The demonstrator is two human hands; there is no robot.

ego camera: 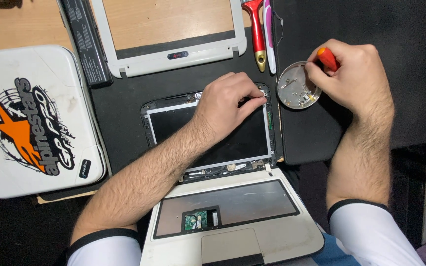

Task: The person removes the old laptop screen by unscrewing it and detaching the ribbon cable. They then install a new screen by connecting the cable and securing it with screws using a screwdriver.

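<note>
- Two hands busy; left hand (229,101) fingertips pressed on top right corner of bare screen panel (208,132) in opened small laptop (232,216)
- right hand (353,76) pinching orange-handled screwdriver (328,58) over round metal dish (298,91)
- around: white bezel (173,55), black battery (86,42), stickered white lid (33,120), red-handled tool (257,34)

The left hand (225,101) lay across the upper right corner of the bare laptop screen (213,135), blocking that corner; the screen's lower left stayed open. The right hand (353,79), its grip closed on an orange-handled screwdriver (327,58), hung over the round metal dish (298,92), leaving a narrow gap between the two hands. The white bezel frame (173,54), a black battery (86,42) and red and pink tools (257,34) crowded the desk's far edge. A white laptop lid (30,118) walled the left. Dark mat (400,44) lay free to the right.
</note>
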